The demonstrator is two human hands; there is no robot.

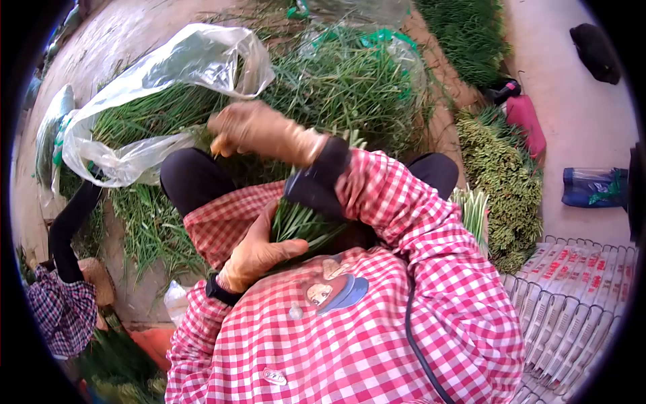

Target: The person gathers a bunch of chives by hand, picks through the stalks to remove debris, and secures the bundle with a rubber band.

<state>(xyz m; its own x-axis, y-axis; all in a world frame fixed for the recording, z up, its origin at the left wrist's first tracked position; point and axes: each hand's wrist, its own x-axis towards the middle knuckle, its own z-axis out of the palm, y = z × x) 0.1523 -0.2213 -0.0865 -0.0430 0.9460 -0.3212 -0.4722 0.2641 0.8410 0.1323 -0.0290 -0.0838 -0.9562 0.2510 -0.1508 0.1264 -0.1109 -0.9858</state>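
My left hand (257, 257), in a thin glove, is closed round a bunch of long, thin green stalks (296, 225) in my lap, its thumb lying across them. My right arm crosses over the bunch. My gloved right hand (259, 131) is raised near my left knee, blurred by motion, its fingers curled downward. An orange-yellow patch shows at its fingertips; whether that is something held, I cannot make out. Just beyond this hand are a clear plastic bag (145, 74) and a pile of loose green stalks (343, 87).
Bundled stalks with yellowish bud ends (501, 188) lie to the right, near a pink container (525, 124). A wire rack with white, red-printed packs (572, 269) stands at the lower right. At left, another person's checked sleeve (64, 310) shows.
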